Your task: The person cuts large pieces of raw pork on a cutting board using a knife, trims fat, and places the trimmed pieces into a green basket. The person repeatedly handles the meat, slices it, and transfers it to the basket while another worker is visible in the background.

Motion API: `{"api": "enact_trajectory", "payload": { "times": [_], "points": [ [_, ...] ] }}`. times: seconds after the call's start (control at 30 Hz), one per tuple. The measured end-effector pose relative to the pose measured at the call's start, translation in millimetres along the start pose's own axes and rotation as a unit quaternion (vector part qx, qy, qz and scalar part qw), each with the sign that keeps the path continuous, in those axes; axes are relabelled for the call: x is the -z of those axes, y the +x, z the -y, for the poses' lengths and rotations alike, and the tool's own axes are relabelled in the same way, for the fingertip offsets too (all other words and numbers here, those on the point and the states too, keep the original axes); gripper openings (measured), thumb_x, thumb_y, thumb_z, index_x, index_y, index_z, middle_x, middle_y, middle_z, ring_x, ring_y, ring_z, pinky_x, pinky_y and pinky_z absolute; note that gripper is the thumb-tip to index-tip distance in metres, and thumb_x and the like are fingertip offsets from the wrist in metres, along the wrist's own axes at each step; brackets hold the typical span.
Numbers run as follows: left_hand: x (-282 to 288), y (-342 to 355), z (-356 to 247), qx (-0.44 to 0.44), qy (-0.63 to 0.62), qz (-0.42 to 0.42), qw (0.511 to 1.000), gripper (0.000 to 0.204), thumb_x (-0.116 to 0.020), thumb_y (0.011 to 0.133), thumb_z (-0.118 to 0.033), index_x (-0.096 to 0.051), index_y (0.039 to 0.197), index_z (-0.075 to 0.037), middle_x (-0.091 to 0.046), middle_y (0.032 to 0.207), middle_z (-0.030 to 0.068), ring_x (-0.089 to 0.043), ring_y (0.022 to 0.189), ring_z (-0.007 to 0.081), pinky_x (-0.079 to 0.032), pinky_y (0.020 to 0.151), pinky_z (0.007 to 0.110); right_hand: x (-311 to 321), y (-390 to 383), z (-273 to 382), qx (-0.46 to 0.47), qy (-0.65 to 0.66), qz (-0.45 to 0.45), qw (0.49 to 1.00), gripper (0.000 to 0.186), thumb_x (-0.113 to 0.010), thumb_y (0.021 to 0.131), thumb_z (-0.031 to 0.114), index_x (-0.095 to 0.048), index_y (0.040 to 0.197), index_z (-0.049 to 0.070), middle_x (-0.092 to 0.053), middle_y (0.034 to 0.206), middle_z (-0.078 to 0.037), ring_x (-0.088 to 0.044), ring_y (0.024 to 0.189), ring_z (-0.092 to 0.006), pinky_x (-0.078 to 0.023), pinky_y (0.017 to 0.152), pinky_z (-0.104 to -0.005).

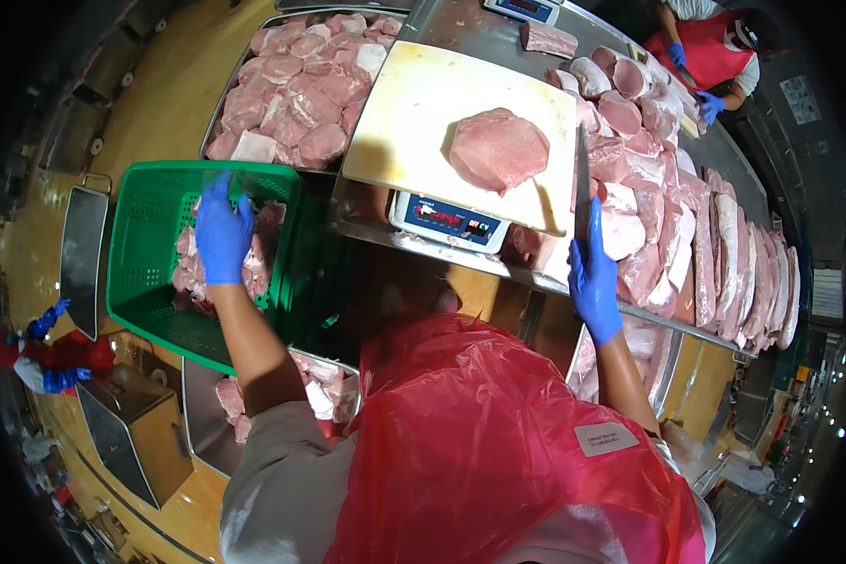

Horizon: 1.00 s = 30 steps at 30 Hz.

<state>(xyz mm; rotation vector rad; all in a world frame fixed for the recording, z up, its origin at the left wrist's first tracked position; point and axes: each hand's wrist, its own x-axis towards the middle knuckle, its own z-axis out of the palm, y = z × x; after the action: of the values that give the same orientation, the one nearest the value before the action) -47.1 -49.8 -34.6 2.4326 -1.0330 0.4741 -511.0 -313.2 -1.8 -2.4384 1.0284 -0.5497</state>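
My left hand (224,235), in a blue glove, reaches over a green basket (141,282) with its fingers apart and nothing visible in it. Small meat trimmings (263,226) lie inside the basket below. On the right, my gloved right hand (594,287) is closed round a knife (583,174), its blade pointing away along the side of the cutting board. The white cutting board (423,113) rests over a weighing scale (449,222) with a lit display. One trimmed slab of pork (500,150) lies flat on that board, touched by neither hand.
A tray of pork pieces (296,94) stands left of the board. Pork loins (667,216) pile up along the metal table at right. A co-worker in a red apron (700,52) stands across the table; another person (61,352) is far left. Lower meat trays (221,414) flank me.
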Motion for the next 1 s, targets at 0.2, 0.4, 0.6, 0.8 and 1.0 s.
{"api": "enact_trajectory", "payload": {
  "times": [0.2,0.4,0.6,0.8,1.0],
  "points": [
    [13,64,-137,-0.056,-0.364,0.058,0.928,0.025,-0.061,0.087,-0.011,-0.070,0.106,0.002,-0.072,0.098,0.0190,-0.072,0.084,0.0262,-0.055,0.075,0.032,1,50,62,-0.014,0.106,-0.055,0.993,0.067,-0.050,0.099,0.002,-0.023,0.159,0.015,-0.059,0.123,-0.022,-0.065,0.098,-0.0321,-0.051,0.083,-0.0368],
    [-26,58,-175,-0.188,-0.309,-0.019,0.932,0.018,-0.061,0.085,-0.008,-0.073,0.097,0.000,-0.073,0.088,0.0105,-0.068,0.076,0.0161,-0.054,0.070,0.028,-20,36,57,0.040,0.084,-0.064,0.994,0.068,-0.052,0.097,0.003,-0.027,0.158,0.019,-0.066,0.087,-0.024,-0.068,0.069,-0.0337,-0.052,0.066,-0.0369],
    [-128,46,-193,-0.215,-0.445,0.100,0.863,0.023,-0.071,0.086,-0.017,-0.069,0.098,0.002,-0.073,0.094,0.0123,-0.068,0.082,0.0198,-0.055,0.076,0.032,-54,26,11,-0.143,0.258,-0.047,0.954,0.036,-0.052,0.103,0.016,-0.053,0.136,0.001,-0.067,0.082,-0.012,-0.065,0.069,-0.0193,-0.051,0.066,-0.0324],
    [-148,43,-287,0.016,-0.617,0.388,0.684,0.072,-0.080,0.081,-0.041,-0.055,0.131,0.005,-0.067,0.112,0.0156,-0.062,0.101,0.0188,-0.053,0.086,0.033,-53,88,-13,-0.177,0.523,-0.081,0.830,0.023,-0.056,0.104,0.022,-0.063,0.113,0.002,-0.060,0.093,0.002,-0.053,0.082,-0.0071,-0.042,0.072,-0.0236],
    [-110,-26,-265,0.269,-0.822,0.389,0.317,0.066,-0.071,0.090,-0.018,-0.042,0.146,0.000,-0.055,0.137,0.0129,-0.055,0.124,0.0216,-0.045,0.106,0.036,-16,70,42,-0.192,0.595,0.013,0.781,0.032,-0.051,0.105,0.019,-0.055,0.132,0.002,-0.057,0.094,0.000,-0.061,0.099,-0.0151,-0.057,0.078,-0.0348]
  ]
}}
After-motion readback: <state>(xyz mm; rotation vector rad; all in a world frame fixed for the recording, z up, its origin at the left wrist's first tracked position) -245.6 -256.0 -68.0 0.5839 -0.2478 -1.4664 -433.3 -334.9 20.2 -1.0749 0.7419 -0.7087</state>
